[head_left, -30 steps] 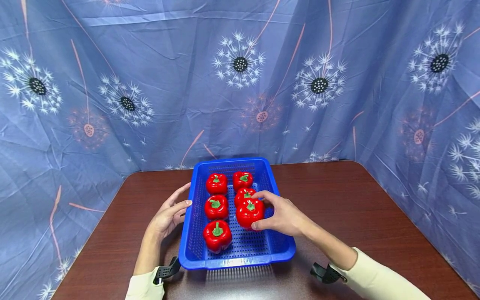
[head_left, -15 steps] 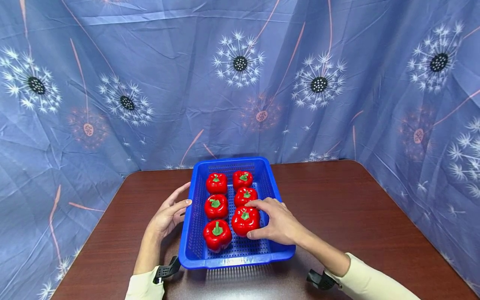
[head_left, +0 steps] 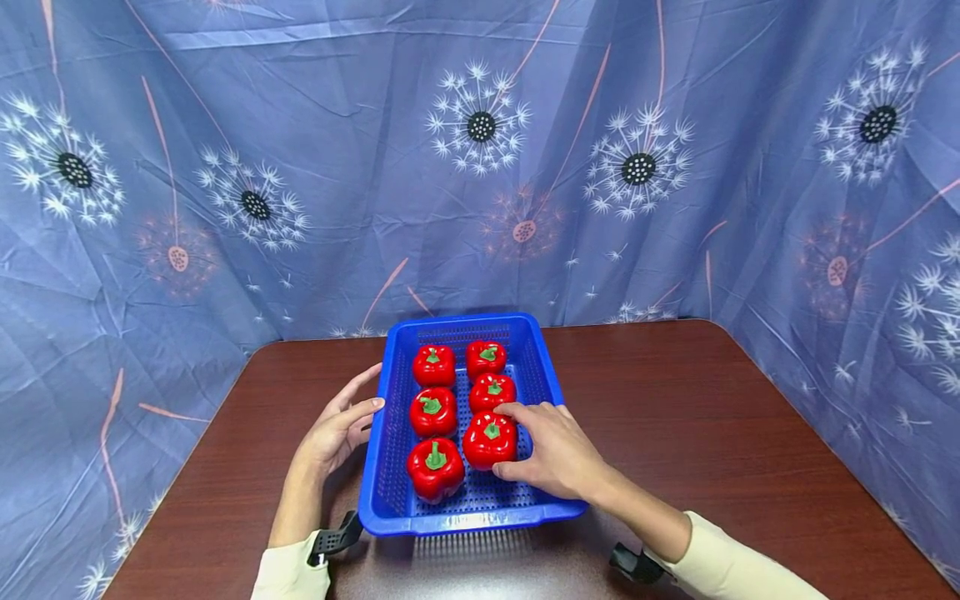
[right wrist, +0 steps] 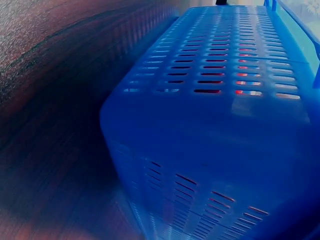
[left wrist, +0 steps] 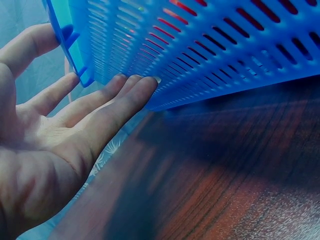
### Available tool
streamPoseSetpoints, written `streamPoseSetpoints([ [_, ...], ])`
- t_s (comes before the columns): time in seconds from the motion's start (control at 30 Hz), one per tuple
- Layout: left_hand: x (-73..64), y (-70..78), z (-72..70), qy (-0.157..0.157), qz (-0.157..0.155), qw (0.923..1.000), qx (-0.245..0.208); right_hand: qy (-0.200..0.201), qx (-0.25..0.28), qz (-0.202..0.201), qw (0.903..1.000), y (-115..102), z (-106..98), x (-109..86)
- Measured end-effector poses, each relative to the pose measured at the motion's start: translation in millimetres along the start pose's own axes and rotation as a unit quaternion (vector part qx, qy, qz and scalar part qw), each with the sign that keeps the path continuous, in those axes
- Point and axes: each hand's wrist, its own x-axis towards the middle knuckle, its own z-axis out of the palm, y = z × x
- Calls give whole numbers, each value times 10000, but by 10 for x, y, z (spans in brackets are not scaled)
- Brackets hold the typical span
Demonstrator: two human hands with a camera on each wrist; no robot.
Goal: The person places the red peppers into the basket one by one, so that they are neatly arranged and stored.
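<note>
A blue plastic basket (head_left: pixel 480 523) holds two columns of red bell peppers with green stems. My right hand (head_left: pixel 557 450) reaches over the basket's right rim and grips the nearest pepper of the right column (head_left: pixel 487 443), thumb in front and fingers behind. That pepper sits just in front of another pepper (head_left: pixel 492 390). Beside it on the left is the front pepper of the left column (head_left: pixel 435 473). My left hand (head_left: pixel 337 429) rests at the basket's left side, fingers extended. In the left wrist view, its fingertips (left wrist: pixel 147 85) meet the slotted wall. The right wrist view shows only the basket's outside and the table.
The basket stands on a dark brown wooden table (head_left: pixel 652 375). Behind and beside the table hangs a blue curtain (head_left: pixel 360 167) with a dandelion print. More peppers (head_left: pixel 433 365) fill the back of the basket.
My right hand has carried its pepper toward the front left and down, uncovering the middle pepper behind it. During the last half second it has barely moved. The left hand stays in place.
</note>
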Motion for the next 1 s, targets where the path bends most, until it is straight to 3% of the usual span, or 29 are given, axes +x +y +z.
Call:
streamPoseSetpoints([
  [0.5,3,-10,-2,-30,-20,10000,-32,-95,-558,-102,9983,-8,21,-14],
  [1.0,15,-17,-7,-30,-60,10000,-60,-157,-702,-374,9967,2,13,-22],
])
